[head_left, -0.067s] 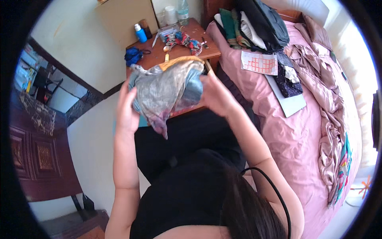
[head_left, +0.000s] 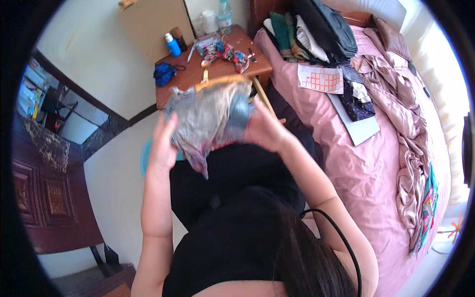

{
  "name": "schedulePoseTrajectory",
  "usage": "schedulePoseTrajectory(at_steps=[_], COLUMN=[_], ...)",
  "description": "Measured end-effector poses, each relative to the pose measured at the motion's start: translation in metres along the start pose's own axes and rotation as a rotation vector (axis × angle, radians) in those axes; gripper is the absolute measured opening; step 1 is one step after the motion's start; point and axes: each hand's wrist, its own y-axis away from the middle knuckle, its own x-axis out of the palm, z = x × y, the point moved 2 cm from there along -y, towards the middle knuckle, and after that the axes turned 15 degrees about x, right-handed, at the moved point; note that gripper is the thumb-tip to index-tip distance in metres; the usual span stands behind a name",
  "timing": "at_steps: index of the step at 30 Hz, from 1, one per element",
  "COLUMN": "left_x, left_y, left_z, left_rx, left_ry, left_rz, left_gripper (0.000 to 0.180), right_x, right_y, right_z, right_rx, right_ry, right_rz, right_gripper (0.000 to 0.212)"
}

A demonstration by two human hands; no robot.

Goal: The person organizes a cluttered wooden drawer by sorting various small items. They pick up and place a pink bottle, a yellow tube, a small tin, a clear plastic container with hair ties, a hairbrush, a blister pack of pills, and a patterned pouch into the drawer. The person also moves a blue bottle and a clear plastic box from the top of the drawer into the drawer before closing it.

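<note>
A crumpled grey cloth (head_left: 198, 116) with a purple corner hanging down and a blue-green patch on its right is held up between my hands, in front of the desk. A yellow-orange band runs along its far edge. My left hand (head_left: 164, 141) grips its left side, fingers partly behind it and blurred. My right hand (head_left: 265, 126) is closed on its right side, the fingertips hidden by the cloth and smeared by motion. Just beyond the right hand, a pale wooden drawer edge (head_left: 263, 98) juts from the desk.
On the brown desk (head_left: 190, 74) lie a patterned cloth (head_left: 225, 52), a blue bundle (head_left: 164, 74), a spoon (head_left: 205, 69) and a blue bottle (head_left: 173, 45). To the right, the pink bed (head_left: 341, 163) bears folded clothes, a black bag (head_left: 329, 29) and a printed sheet (head_left: 320, 79). A light-blue basin (head_left: 146, 158) shows beside my left wrist.
Both hands and the cloth have come slightly down toward me. More of the light-blue basin's rim shows beside my left wrist. The view has shifted a little.
</note>
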Motion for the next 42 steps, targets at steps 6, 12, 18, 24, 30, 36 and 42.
schedulePoseTrajectory(at_steps=[6, 12, 18, 24, 30, 36, 42], left_x=[-0.004, -0.011, -0.036, -0.017, -0.027, -0.039, -0.034], left_y=[0.016, 0.032, 0.014, 0.017, 0.04, 0.015, 0.028], left_z=[-0.005, 0.023, 0.04, 0.016, 0.005, 0.014, -0.025], left_rx=[-0.062, -0.24, 0.037, 0.168, 0.206, 0.04, 0.366], left_ry=[0.139, -0.164, -0.706, -0.648, -0.499, -0.321, -0.262], left_rz=[0.151, 0.222, 0.208, 0.071, 0.0, -0.108, -0.174], left_gripper=[0.051, 0.05, 0.046, 0.031, 0.019, 0.02, 0.02], right_x=[-0.01, -0.011, -0.046, -0.023, -0.005, -0.03, -0.004], right_y=[0.018, 0.017, 0.006, 0.032, 0.05, 0.037, 0.06], right_z=[-0.026, -0.035, -0.028, -0.013, -0.015, -0.005, -0.001], right_rx=[-0.041, -0.04, -0.294, -0.458, -0.545, -0.429, -0.558], right_ry=[-0.049, -0.079, 0.027, 0.313, 0.396, 0.227, 0.388], right_rz=[0.061, 0.035, -0.38, -0.567, -0.654, -0.614, -0.576], right_gripper=[0.031, 0.01, 0.005, 0.013, 0.023, 0.02, 0.022])
